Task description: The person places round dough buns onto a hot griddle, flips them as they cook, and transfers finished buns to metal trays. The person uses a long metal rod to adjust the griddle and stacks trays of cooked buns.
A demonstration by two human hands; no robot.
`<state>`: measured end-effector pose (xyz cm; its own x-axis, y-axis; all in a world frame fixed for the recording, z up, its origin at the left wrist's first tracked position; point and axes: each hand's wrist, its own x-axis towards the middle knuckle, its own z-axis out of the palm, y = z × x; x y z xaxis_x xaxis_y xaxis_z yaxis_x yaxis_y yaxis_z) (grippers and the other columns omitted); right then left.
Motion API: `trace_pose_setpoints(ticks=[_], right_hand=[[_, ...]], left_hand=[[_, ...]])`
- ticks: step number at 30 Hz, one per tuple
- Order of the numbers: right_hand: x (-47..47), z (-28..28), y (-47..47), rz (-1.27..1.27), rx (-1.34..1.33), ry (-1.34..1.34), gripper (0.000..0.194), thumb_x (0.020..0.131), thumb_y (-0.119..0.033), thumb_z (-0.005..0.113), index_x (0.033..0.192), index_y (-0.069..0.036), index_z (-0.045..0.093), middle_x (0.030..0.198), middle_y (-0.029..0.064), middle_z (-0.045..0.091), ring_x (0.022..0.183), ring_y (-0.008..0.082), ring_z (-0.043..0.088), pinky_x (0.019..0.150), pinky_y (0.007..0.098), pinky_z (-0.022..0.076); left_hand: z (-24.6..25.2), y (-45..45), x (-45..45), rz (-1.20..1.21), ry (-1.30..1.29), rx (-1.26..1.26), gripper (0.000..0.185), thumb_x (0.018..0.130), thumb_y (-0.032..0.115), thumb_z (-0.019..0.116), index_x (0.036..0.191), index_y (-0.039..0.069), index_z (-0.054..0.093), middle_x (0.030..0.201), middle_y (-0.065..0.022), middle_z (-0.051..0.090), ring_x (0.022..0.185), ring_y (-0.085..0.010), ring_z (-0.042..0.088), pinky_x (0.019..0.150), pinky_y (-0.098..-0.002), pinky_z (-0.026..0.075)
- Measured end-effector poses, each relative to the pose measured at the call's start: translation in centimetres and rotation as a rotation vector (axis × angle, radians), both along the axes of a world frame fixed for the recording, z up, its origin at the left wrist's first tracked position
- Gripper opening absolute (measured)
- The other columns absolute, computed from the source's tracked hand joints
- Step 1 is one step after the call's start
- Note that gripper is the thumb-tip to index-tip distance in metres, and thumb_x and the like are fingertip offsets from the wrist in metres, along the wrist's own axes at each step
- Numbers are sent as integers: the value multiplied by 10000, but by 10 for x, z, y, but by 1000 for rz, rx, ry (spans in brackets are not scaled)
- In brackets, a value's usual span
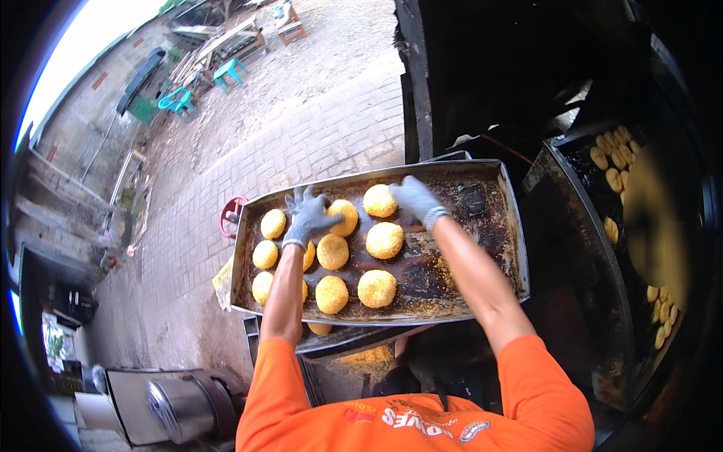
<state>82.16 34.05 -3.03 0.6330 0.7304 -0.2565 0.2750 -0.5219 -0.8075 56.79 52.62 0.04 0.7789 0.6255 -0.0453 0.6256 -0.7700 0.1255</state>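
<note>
A rectangular metal baking tray (446, 248) with a darkened, scorched bottom lies before me. Rows of round, crumb-coated dough buns (332, 252) cover its left and middle parts. My left hand (308, 217), in a grey knit glove, is spread over the buns near the far edge. Its thumb lies across one far-row bun (345, 213); the palm and forearm hide parts of others. My right hand (417, 199), gloved too and blurred, has its fingertips at the right side of another far-row bun (379, 201). Whether those fingers grip it is unclear.
Below the tray's near edge, another tray (339, 340) partly shows with a bun. At right stands a dark metal vat (593, 209) holding several ring-shaped pieces (614, 179). A metal drum (175, 409) is at lower left. A red handwheel (230, 217) sits by the tray's left end.
</note>
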Motion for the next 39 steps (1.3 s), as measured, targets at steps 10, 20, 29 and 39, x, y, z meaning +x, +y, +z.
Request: trace_pose_setpoints(ticks=[10, 20, 29, 39], right_hand=[[39, 87, -247, -230, 305, -196, 672, 863, -300, 876, 1386, 15, 595, 1298, 291, 700, 1249, 431, 692, 1060, 502, 558], [235, 4, -742, -1067, -75, -440, 559, 835, -278, 877, 1253, 34, 676, 1216, 288, 736, 1158, 430, 734, 987, 495, 583], [217, 41, -699, -972, 164, -705, 487, 1082, -230, 698, 1445, 87, 620, 1430, 258, 674, 1321, 357, 660, 1144, 439, 518], [-50, 29, -70, 385, 229, 211, 606, 980, -386, 698, 1339, 103, 698, 1339, 302, 722, 1305, 361, 679, 1136, 407, 504]], left_hand=[[49, -198, 137, -208, -814, -1023, 757, 968, 93, 837, 1628, 21, 472, 1554, -192, 589, 1412, -293, 611, 1198, -435, 506], [-47, -602, 531, -706, -725, -1126, 765, 845, 181, 901, 1492, -82, 588, 1350, -287, 708, 1286, -374, 709, 1065, -411, 590], [60, -361, 306, -605, -818, -431, 502, 995, 309, 792, 1386, 17, 677, 1382, -224, 652, 1270, -427, 635, 1114, -478, 509], [47, -45, -106, -46, 354, -29, 610, 900, 600, 733, 1351, 189, 757, 1634, -231, 499, 1589, -575, 251, 1286, -762, 101]])
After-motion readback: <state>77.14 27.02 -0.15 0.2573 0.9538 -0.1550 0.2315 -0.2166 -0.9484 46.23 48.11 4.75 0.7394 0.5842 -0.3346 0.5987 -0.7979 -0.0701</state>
